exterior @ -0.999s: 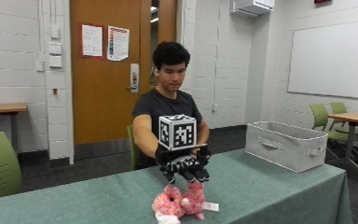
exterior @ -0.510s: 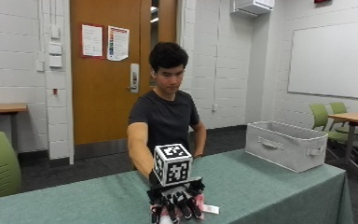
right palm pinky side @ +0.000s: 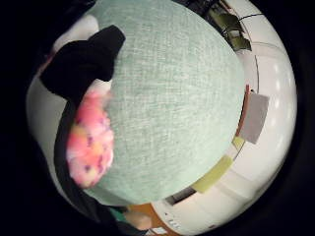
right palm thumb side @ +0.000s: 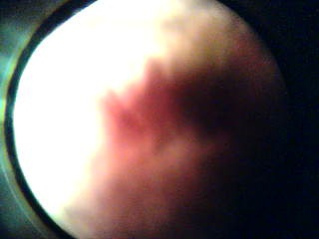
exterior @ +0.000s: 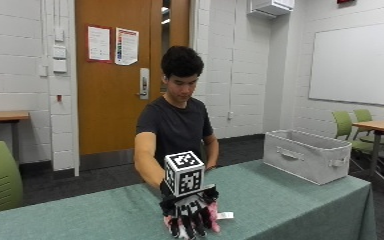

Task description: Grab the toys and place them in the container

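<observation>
I see the table point(exterior: 292, 195), draped in green cloth, with the grey container point(exterior: 306, 155) standing near its far right corner, well apart from everything else. At the near edge, the pink plush toy point(exterior: 213, 216) lies under my gloved right hand point(exterior: 191, 216), and only a pink strip and a small white tag poke out beside the fingers. The fingers point(exterior: 193, 224) point downward, draped over the toy; they look curled onto it, though from the outside view I can't be certain they have closed around it. The little-finger palm view shows the toy point(right palm pinky side: 90, 142) on the cloth right beside a black gloved finger point(right palm pinky side: 81, 61). The thumb-side palm view is a washed-out pink and white blur, so whatever it shows sits right against the palm. Half a second ago the hand was just above the toy; now it has settled lower onto it.
</observation>
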Demonstrator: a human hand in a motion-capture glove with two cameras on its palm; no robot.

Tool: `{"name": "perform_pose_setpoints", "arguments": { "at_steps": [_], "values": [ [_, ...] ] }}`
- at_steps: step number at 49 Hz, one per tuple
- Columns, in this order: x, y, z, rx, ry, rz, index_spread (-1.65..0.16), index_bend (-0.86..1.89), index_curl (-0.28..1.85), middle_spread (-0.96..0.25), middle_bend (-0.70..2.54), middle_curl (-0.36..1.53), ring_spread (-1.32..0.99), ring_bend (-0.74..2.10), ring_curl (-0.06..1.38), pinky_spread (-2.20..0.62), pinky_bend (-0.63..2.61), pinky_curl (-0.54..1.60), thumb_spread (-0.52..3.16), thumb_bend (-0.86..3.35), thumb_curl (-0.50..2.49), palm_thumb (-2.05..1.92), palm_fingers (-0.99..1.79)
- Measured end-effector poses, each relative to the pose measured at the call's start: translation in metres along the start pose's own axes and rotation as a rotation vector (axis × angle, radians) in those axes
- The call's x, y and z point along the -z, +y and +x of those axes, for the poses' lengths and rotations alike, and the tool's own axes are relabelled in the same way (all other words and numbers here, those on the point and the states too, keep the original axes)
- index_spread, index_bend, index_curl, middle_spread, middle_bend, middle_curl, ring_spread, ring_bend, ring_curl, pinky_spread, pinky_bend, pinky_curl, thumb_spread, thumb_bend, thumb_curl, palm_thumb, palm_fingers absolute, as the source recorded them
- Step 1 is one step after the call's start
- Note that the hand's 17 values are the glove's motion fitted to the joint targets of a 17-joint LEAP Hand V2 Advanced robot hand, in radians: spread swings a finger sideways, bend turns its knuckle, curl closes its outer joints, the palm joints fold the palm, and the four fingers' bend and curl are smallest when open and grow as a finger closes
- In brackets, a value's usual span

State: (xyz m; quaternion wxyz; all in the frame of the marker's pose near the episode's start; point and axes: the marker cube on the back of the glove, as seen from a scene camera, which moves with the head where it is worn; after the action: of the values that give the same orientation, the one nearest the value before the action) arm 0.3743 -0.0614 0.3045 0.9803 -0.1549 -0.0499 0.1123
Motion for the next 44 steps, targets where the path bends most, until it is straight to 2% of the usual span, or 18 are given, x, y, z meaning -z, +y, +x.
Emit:
{"name": "perform_pose_setpoints", "arguments": {
  "at_steps": [6, 12, 19, 23, 28, 44],
  "values": [
    [0.000, 0.009, -0.012, 0.010, 0.035, 0.067, -0.37, 0.71, 0.57, -0.04, 0.18, 0.18, -0.07, 0.28, 0.19, 0.03, 0.95, 0.33, 1.16, 0.12, 0.34, 0.30, 0.13],
    [0.002, 0.018, -0.021, 0.002, 0.098, 0.176, -0.36, 0.64, 0.58, -0.09, 0.28, 0.23, -0.18, 0.46, 0.24, -0.01, 0.85, 0.30, 1.24, 0.21, 0.39, 0.45, 0.32],
    [0.012, 0.028, -0.029, -0.018, 0.151, 0.284, -0.36, 0.46, 0.56, -0.16, 0.44, 0.29, -0.32, 0.70, 0.30, -0.12, 0.83, 0.28, 1.31, 0.28, 0.45, 0.58, 0.56],
    [0.019, 0.035, -0.037, -0.013, 0.138, 0.286, -0.36, 0.27, 0.53, -0.24, 0.57, 0.34, -0.39, 0.84, 0.33, -0.21, 0.91, 0.30, 1.23, 0.26, 0.49, 0.59, 0.83],
    [0.036, 0.042, -0.050, -0.009, 0.138, 0.276, -0.36, 0.11, 0.50, -0.31, 0.71, 0.39, -0.42, 1.03, 0.39, -0.32, 0.85, 0.30, 1.11, 0.24, 0.55, 0.64, 1.06],
    [0.142, 0.084, -0.127, 0.105, 0.120, 0.407, -0.37, 0.18, 0.53, -0.38, 0.89, 0.51, -0.41, 1.12, 0.47, -0.44, 0.81, 0.32, 0.83, 0.18, 0.71, 0.65, 1.12]
  ]
}}
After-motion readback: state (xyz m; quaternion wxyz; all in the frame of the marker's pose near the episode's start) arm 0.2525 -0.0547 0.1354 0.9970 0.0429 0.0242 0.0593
